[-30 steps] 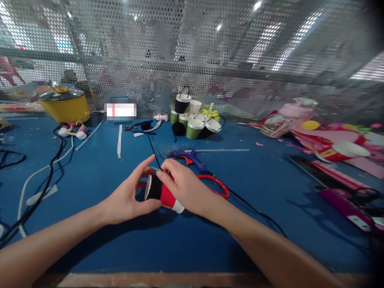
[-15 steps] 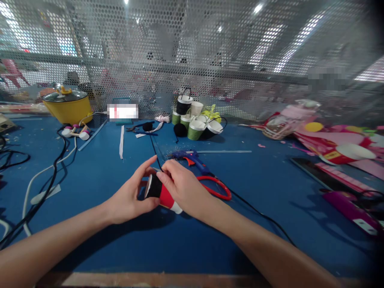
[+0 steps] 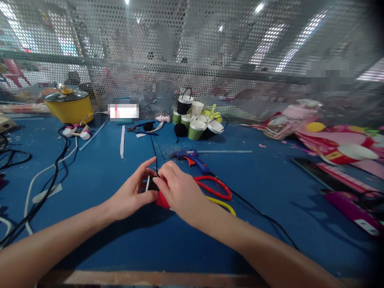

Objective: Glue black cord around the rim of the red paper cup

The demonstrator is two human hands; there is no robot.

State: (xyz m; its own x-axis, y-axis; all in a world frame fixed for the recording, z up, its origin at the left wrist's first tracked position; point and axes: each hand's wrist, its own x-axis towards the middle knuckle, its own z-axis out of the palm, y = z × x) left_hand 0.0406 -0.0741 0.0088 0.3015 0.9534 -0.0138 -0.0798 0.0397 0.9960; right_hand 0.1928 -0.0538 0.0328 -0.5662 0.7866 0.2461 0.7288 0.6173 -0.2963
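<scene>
A small cup wrapped in black and red (image 3: 162,200) lies on its side between my hands. My left hand (image 3: 132,194) is closed around its rim end, thumb in front. My right hand (image 3: 180,192) covers much of the cup, thumb and forefinger pinched at the black band where a black cord (image 3: 154,150) meets it. The cord runs back to a black ball of yarn (image 3: 148,126). Behind my right hand lie a blue glue gun (image 3: 195,159), a red handle loop (image 3: 220,185) and a yellow loop (image 3: 225,204).
Small green, black and white cups (image 3: 196,128) stand at the back centre. A yellow pot (image 3: 70,110) and cables are at the left. Pink materials, a purple tool (image 3: 349,210) and a dark phone-like slab (image 3: 312,172) lie right. A perforated metal screen (image 3: 240,60) rises behind.
My right hand has moved slightly left over the cup, now hiding its white end and more of the black band. The yellow loop has come into view beside my right wrist.
</scene>
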